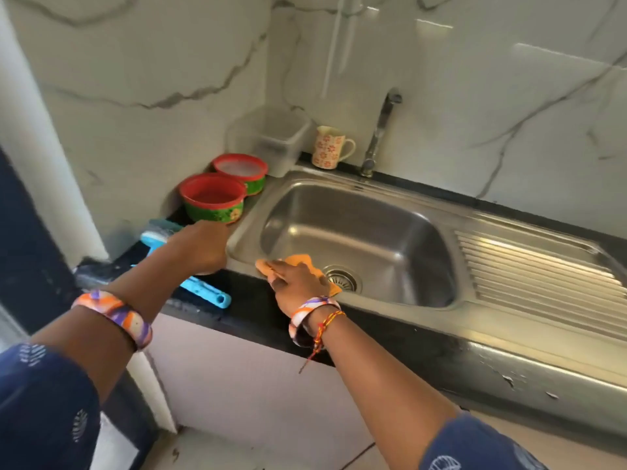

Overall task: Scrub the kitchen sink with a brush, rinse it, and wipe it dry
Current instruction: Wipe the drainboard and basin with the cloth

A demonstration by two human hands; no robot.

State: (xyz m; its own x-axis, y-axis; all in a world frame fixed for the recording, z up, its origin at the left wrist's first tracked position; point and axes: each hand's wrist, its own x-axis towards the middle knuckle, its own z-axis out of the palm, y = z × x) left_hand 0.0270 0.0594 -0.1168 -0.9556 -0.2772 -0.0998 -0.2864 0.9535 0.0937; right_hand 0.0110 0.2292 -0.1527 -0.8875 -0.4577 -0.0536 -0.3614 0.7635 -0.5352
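Note:
The steel sink [380,198] has a drain [342,278] at its near side. My right hand [295,283] grips an orange cloth [300,261] against the sink's near left rim. My left hand [203,245] rests on the counter at the sink's left corner; its fingers are hidden behind its back. A blue scrub brush [203,288] lies on the dark counter, partly under my left forearm.
Two red-rimmed green bowls [213,198] stand left of the sink. A clear plastic tub [274,137], a flowered mug [330,147] and the tap [378,134] line the marble back wall. A ribbed drainboard [536,266] extends right.

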